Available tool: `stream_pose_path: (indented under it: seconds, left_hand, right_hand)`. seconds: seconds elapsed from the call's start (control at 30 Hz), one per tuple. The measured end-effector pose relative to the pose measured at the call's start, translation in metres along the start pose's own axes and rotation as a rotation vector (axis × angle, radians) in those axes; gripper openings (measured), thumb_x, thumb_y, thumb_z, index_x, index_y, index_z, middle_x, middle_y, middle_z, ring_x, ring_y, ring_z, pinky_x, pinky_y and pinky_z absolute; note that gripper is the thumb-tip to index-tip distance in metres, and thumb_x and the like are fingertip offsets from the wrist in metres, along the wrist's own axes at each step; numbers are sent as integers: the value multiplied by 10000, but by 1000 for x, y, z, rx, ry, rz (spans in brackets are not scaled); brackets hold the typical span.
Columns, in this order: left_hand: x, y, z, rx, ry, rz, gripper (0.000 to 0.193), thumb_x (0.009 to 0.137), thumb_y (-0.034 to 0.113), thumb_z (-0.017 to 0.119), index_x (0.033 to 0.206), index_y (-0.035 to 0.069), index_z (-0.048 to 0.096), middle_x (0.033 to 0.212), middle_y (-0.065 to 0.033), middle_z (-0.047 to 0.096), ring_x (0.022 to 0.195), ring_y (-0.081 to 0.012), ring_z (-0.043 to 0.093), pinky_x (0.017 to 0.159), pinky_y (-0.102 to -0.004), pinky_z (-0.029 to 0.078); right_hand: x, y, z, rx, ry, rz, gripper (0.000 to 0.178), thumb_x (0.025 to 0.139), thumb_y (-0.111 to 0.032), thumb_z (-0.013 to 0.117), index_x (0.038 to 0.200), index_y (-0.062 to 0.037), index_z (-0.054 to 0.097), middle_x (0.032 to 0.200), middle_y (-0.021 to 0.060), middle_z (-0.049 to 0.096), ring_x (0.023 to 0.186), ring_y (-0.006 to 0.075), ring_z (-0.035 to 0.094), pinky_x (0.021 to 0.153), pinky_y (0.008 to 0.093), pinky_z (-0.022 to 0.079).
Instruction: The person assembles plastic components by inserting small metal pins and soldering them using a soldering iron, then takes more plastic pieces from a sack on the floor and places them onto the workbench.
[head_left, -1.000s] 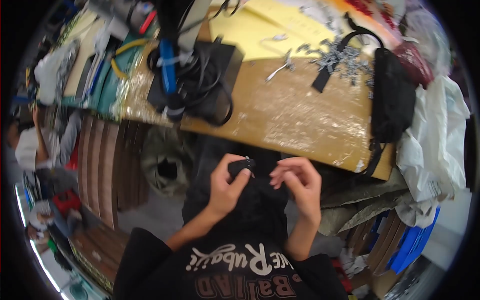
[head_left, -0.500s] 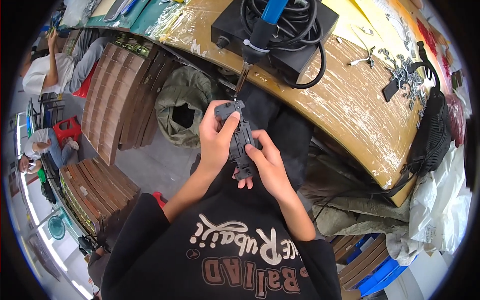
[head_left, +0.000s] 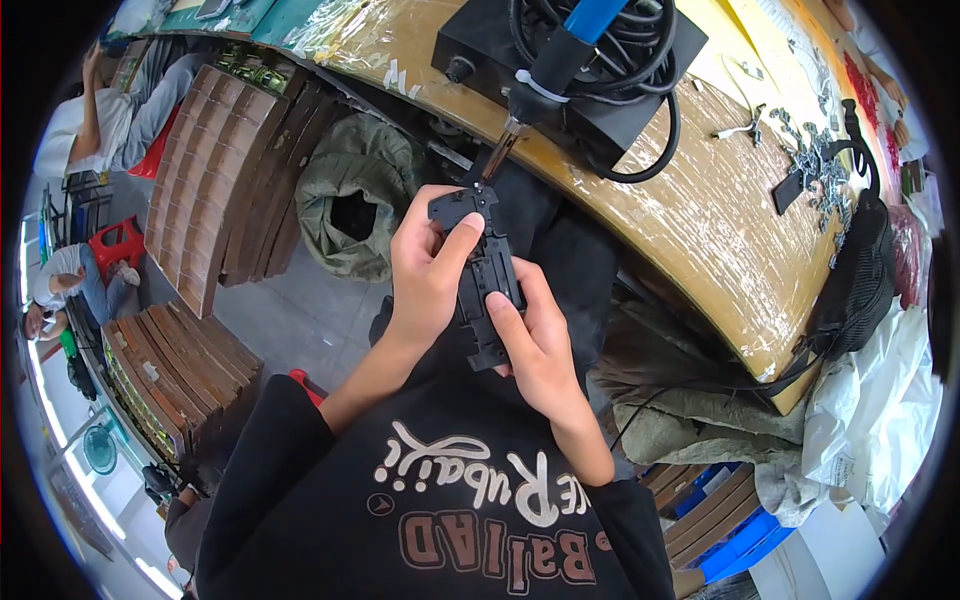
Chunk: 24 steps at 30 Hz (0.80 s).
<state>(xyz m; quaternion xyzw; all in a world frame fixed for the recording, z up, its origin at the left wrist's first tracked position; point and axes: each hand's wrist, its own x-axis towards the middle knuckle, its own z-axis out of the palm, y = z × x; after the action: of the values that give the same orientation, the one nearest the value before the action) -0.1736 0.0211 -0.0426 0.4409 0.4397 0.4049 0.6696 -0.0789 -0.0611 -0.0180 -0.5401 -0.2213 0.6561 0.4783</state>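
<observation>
Hands: left (head_left: 425,265), right (head_left: 535,340) both clamped on black part (head_left: 485,275), now held nearer bench (head_left: 700,220).

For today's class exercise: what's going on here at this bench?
A person holds a black plastic part in both hands, below the edge of a wooden bench. The left hand grips its upper end, the right hand its lower end. A blue-handled tool rests on a black box, its tip just above the part.

Workbench (head_left: 700,215): film-wrapped wood.
Black box (head_left: 620,95): near edge, coiled cable (head_left: 640,60) on top.
Metal parts (head_left: 815,160): far right corner.
Black bag (head_left: 865,280): hangs off right edge.
</observation>
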Motion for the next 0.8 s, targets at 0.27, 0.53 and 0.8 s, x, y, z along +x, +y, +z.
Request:
stream_pose_path:
  seconds: [0.27, 0.53, 0.8]
  left_hand:
    - [3, 7, 1, -6, -8, 4, 143, 801, 42, 496, 934, -3, 472, 752, -28, 524, 639, -44, 489, 564, -179, 412]
    - [1, 10, 0, -48, -22, -46, 129, 799, 24, 502, 923, -2, 478, 767, -12, 510, 654, -33, 468, 572, -175, 399]
    - [9, 2, -3, -27, -42, 15, 130, 796, 37, 514, 914, 1, 475, 768, -12, 506, 670, -42, 465, 593, -185, 401]
  right_hand:
    - [-1, -5, 8, 31, 56, -40, 292, 880, -146, 423, 1133, -6, 384, 680, -5, 494, 423, 11, 382, 353, 147, 276]
    - [-2, -2, 7, 14, 43, -4, 284, 889, -152, 422, 1138, -34, 358, 623, -19, 477, 432, 19, 391, 378, 158, 293]
    - [6, 0, 10, 48, 74, -14, 290, 876, -158, 418, 1123, -9, 383, 685, 2, 497, 413, 12, 393, 340, 141, 287]
